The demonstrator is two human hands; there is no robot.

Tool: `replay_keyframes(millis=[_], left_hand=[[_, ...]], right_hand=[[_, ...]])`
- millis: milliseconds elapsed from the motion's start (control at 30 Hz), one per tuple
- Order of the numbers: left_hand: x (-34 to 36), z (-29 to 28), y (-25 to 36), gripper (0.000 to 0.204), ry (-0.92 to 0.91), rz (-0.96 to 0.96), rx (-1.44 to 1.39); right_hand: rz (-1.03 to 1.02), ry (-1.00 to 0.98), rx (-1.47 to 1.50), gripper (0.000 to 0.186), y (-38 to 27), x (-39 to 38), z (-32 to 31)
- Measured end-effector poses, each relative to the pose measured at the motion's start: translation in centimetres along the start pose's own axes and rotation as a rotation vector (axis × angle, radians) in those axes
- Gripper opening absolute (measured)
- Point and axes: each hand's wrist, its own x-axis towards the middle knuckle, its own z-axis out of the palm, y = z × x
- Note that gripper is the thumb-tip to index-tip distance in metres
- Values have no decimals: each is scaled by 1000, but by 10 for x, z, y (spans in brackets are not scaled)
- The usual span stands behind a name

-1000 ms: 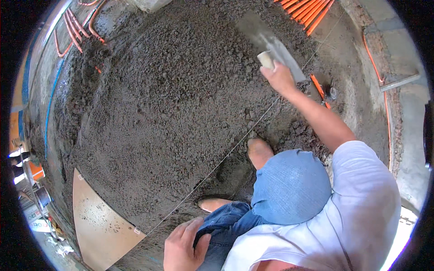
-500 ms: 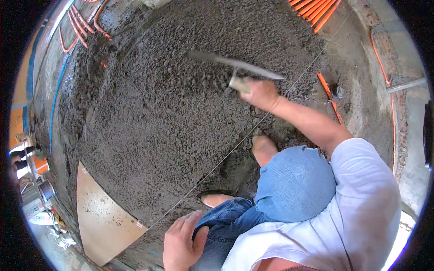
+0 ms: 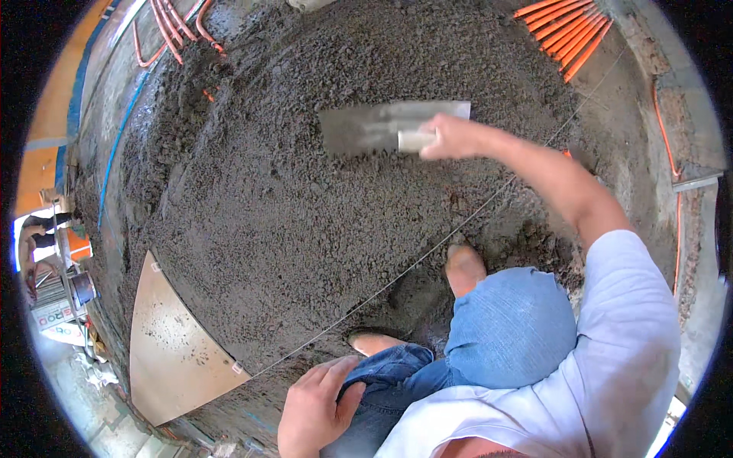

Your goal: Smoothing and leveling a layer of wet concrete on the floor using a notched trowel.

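Note:
My right hand [image 3: 456, 137] is closed round the pale handle of a rectangular steel trowel [image 3: 359, 130]. Its long blade lies nearly flat over rough grey mortar [image 3: 298, 206], broad face showing, and the smeared side is to the left. Over my bent left knee, on the blue jeans [image 3: 382, 382], rests my left hand [image 3: 317, 404], empty, with its thumb apart from the fingers. A thin string line [image 3: 397, 275] runs diagonally between my feet and the trowel. One end reaches a beige tile [image 3: 179, 343], speckled with mortar and carrying small white clips [image 3: 237, 367] along its edge.
Orange pipes fan out at the far right [image 3: 569, 34], and bent reddish pipes [image 3: 166, 34] rise at the far left. A blue line [image 3: 114, 156] runs down the left side. Buckets [image 3: 79, 244] and bags stand at the left edge. My feet [image 3: 464, 269] are beside the string.
The trowel has gone from tilted, almost edge-on, to nearly flat, and my right arm has stretched farther out. My left hand stays on the knee. The whole view has shifted slightly.

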Motion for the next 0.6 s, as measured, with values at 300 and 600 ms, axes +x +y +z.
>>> replay_keyframes(millis=[300, 600], left_hand=[[-1, 1, 1, 33, 28, 27, -45], [4, -8, 9, 38, 4, -37, -110]], right_hand=[[57, 352, 106, 25, 15, 77, -86], [119, 275, 71, 28, 52, 30, -83]])
